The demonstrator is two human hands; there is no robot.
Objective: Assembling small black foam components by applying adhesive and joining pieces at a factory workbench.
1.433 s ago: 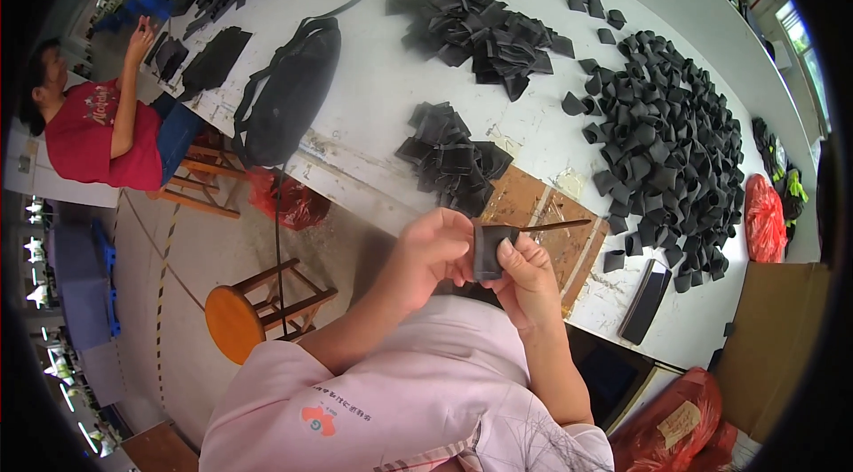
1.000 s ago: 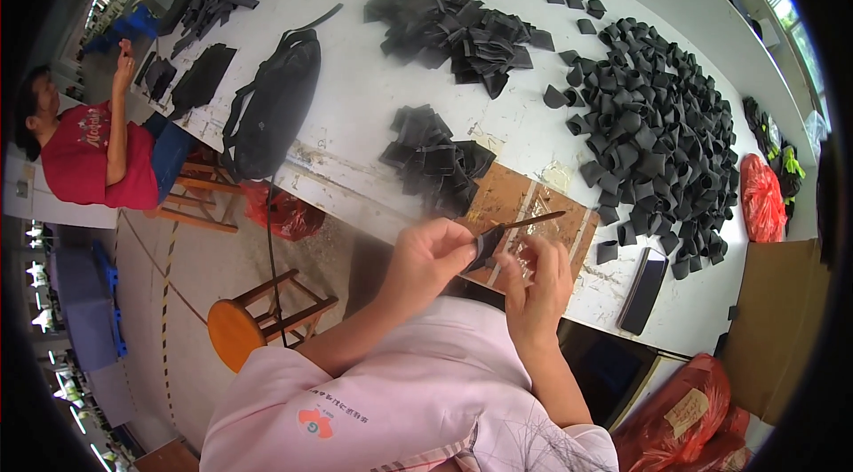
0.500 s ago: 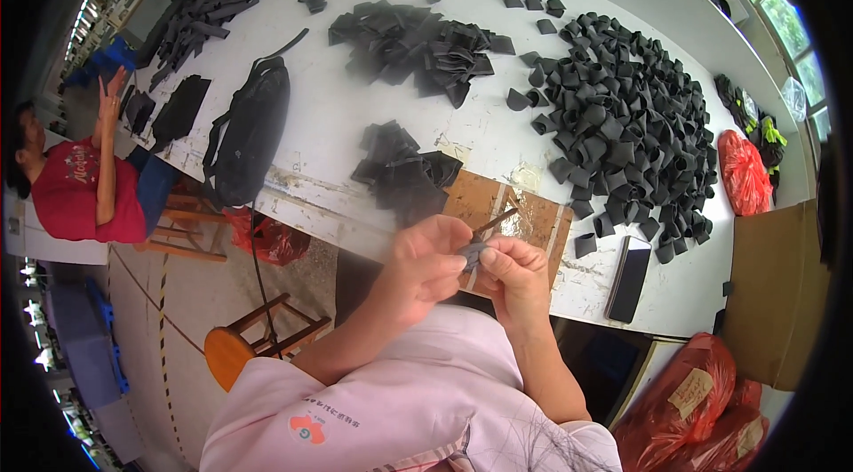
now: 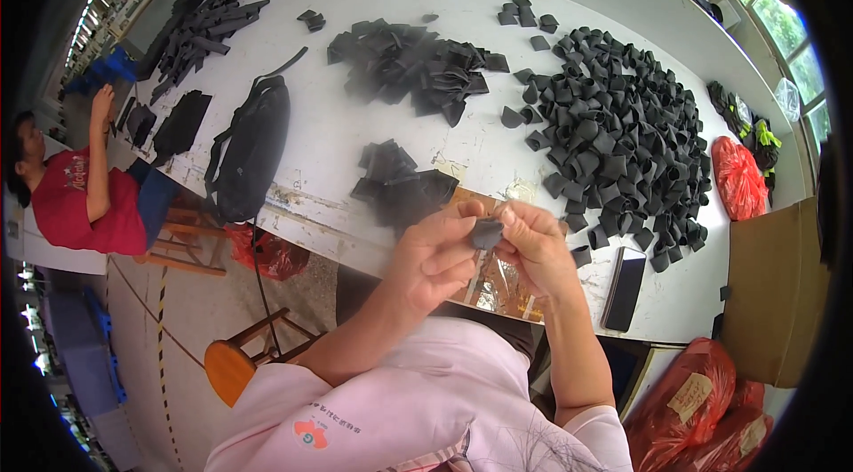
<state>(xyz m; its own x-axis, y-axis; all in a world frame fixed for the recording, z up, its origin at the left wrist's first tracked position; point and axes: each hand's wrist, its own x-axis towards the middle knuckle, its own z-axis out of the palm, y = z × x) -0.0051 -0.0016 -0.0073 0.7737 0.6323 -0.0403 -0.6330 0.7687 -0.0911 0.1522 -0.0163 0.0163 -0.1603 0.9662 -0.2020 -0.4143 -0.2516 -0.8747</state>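
Close above the near edge of the table, a small dark grey fabric piece (image 4: 486,234) is held between my two hands. My left hand (image 4: 437,254) pinches its left side, fingers curled. My right hand (image 4: 540,250) grips its other side between thumb and fingers. Beneath them lies a brown board (image 4: 498,281) with clear tape on it, partly hidden by the hands. Just beyond my left hand is a small heap of flat dark fabric pieces (image 4: 400,183). To the right spreads a large pile of folded, loop-shaped dark pieces (image 4: 622,125).
Another flat heap (image 4: 409,63) lies farther back, and a black bag (image 4: 253,148) to the left. A phone (image 4: 625,288) rests at the right front edge. Red plastic bags (image 4: 739,179) and a cardboard box (image 4: 771,294) stand right. A person in red (image 4: 89,196) sits far left.
Both hands have lifted slightly away from me and turned the fabric piece so its flat face shows. The thin brown stick seen beside the fingers earlier is out of sight. The other person's raised hand lowered.
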